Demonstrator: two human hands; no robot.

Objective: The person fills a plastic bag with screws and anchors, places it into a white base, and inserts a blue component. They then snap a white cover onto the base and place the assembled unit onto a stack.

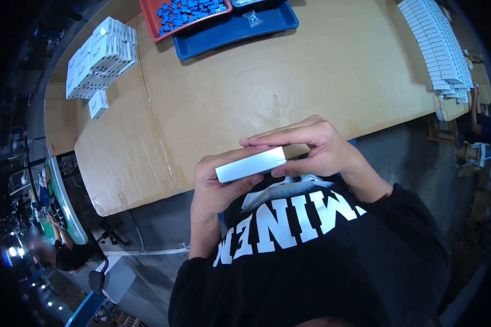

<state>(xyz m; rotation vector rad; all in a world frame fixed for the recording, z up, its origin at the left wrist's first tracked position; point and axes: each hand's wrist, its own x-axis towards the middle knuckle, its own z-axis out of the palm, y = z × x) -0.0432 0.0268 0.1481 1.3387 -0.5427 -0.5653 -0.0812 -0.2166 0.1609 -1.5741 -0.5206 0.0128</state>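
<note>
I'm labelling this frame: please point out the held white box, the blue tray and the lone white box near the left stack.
Held white box (pixel 251 165): head view, on its long side.
Blue tray (pixel 223 41): head view, bare part of its floor.
Lone white box (pixel 97 104): head view, middle of its visible surface.

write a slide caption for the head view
Left grip and right grip hold a white box; red tray and blue tray beyond.

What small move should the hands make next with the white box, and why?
I would probably move the white box toward the left stack of boxes: the left hand and right hand both hold it, it shows no open flap in this view, and a similar single box sits near that stack.
</note>
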